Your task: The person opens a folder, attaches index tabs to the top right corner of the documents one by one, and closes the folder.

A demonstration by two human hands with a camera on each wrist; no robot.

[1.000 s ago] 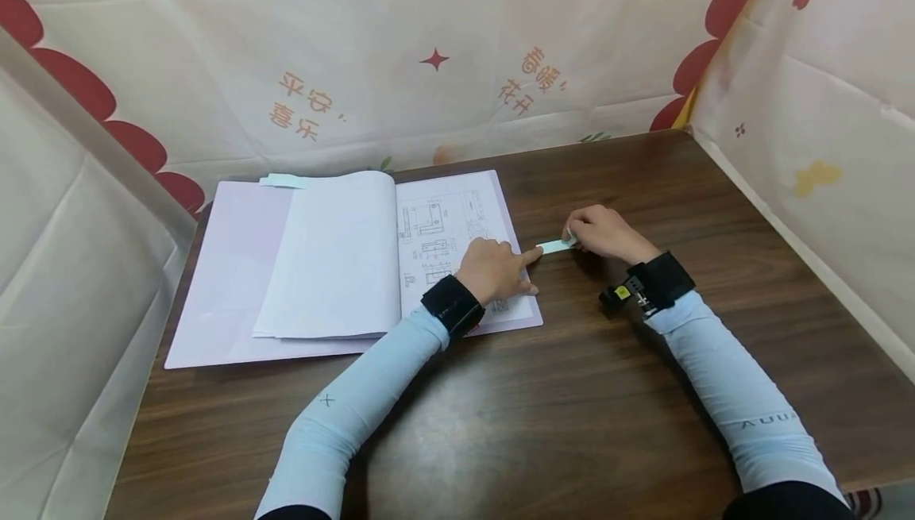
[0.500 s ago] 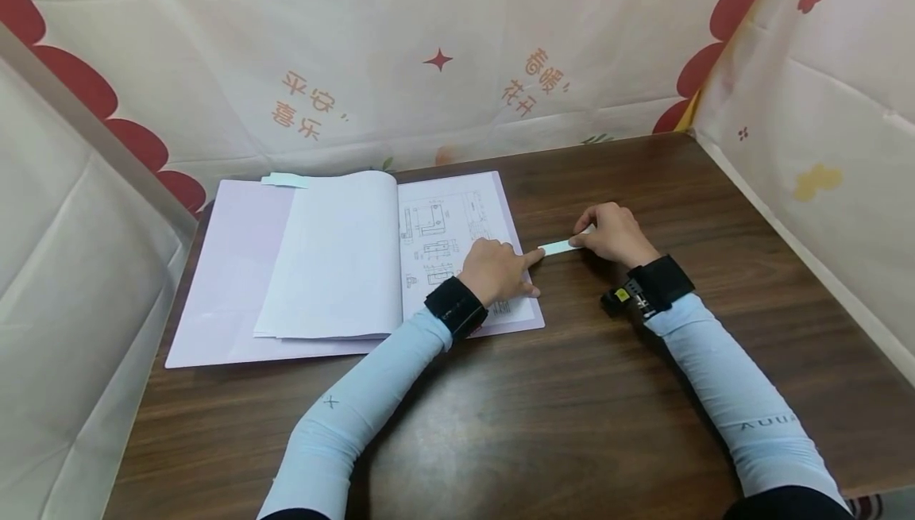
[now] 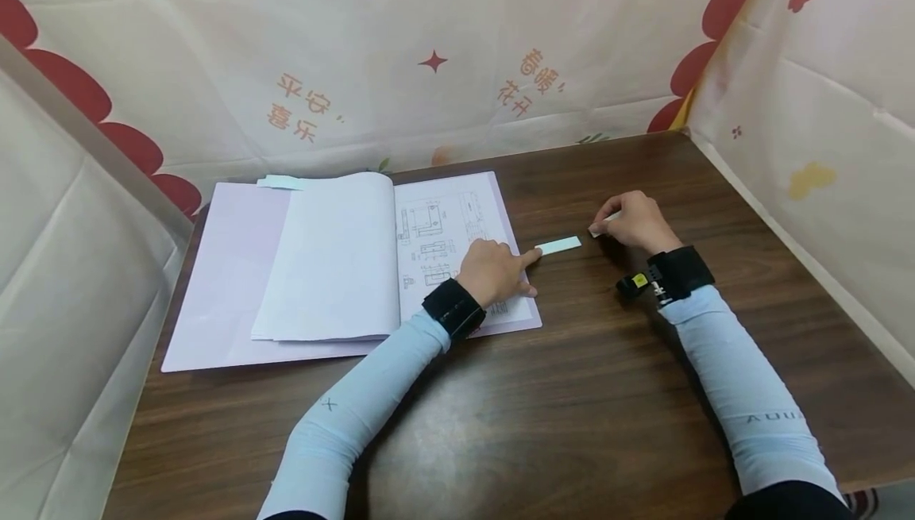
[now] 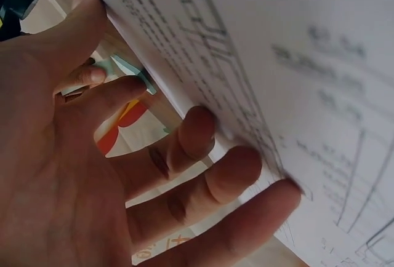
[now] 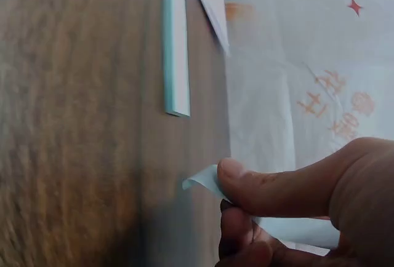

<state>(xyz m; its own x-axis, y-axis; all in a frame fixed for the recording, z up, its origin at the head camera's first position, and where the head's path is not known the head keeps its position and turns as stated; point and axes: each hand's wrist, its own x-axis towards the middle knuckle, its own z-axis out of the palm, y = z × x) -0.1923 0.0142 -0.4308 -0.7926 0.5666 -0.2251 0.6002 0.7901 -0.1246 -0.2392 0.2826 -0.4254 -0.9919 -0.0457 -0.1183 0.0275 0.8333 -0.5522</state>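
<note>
My left hand (image 3: 493, 272) rests over the right page of an open booklet (image 3: 329, 258). Its straight index finger presses the near end of a pale blue-green sticky note pad (image 3: 561, 246), a narrow block on the table just past the cover's edge. In the left wrist view the other fingers (image 4: 237, 175) touch or hover by the printed page (image 4: 277, 27). To the right of the pad, my right hand (image 3: 635, 221) pinches a single thin sticky note (image 5: 203, 179) between thumb and fingers, apart from the pad (image 5: 178, 51). The strip's free end curls.
The booklet's lilac cover (image 3: 214, 298) lies flat at the table's left. A blue-green tab (image 3: 280, 182) sticks out at the top of its turned pages. Behind the brown table (image 3: 500, 425) hangs a printed cloth (image 3: 393, 44).
My right hand has peeled a strip off the pad and drawn it away to the right. The pad stays in place, and the left hand has not moved.
</note>
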